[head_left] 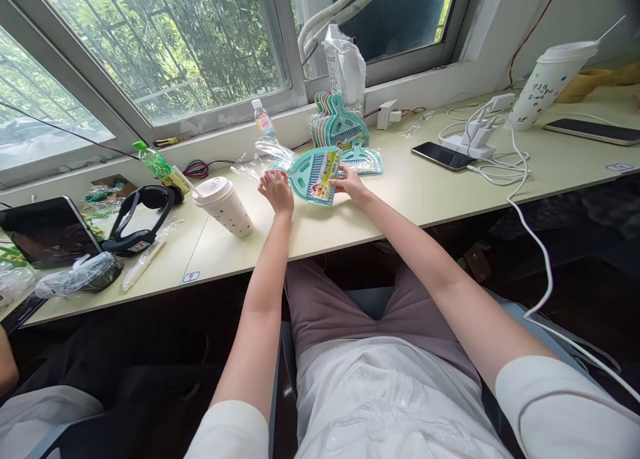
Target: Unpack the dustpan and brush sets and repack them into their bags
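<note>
A teal plastic dustpan set [314,174] with a colourful label lies tilted on the pale desk [400,199]. My left hand [277,189] pinches its left edge with curled fingers. At the dustpan's right edge, my right hand [351,183] grips with fingers closed on it. A second teal dustpan [361,158] in clear wrap lies just behind my right hand. Several more dustpans [336,120] lean upright against the window sill. Crumpled clear wrappers [267,156] lie behind my left hand.
A white dotted cup [225,206] stands left of my left hand, with headphones [137,218], a green bottle [157,164] and a tablet [47,231] further left. To the right lie a phone [443,156], chargers with white cables [483,139], a tall cup [547,82] and another phone [593,131].
</note>
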Tool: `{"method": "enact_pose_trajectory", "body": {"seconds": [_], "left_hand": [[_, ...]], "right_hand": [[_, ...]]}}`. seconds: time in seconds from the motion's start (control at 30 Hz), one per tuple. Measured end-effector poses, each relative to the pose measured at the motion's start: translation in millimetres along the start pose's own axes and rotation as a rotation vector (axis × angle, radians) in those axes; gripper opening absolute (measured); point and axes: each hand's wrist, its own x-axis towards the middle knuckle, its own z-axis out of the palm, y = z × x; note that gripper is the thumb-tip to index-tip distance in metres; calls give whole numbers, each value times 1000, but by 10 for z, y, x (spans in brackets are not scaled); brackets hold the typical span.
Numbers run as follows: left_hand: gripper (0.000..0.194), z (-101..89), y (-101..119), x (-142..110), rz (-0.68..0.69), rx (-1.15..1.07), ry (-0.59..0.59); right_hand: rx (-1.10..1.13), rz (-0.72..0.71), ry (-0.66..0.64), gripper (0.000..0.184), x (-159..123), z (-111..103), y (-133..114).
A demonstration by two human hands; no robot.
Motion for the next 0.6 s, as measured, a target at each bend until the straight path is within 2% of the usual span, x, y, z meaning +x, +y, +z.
{"method": "enact_pose_trajectory", "body": {"seconds": [0.07, 0.2, 0.3, 0.4, 0.47, 0.6], "left_hand": [[27, -29, 14, -3, -77, -18, 79], [55, -1, -46, 82, -309, -48, 195], [64, 93, -159, 169, -388, -105, 96], [52, 176, -277, 192, -318, -76, -33], [45, 195, -333, 176, -273, -46, -59], [45, 176, -362, 161, -318, -130, -47]], "right_hand": [[36, -18, 46, 39, -9, -12, -20], [101, -42, 93, 39, -7, -34, -25], [97, -34, 99, 39, 4, -42, -12], [53, -14, 83, 40, 9, -38, -8], [29, -9, 68, 41, 5, -31, -11], [14, -9, 50, 39, -5, -20, -15]]}}
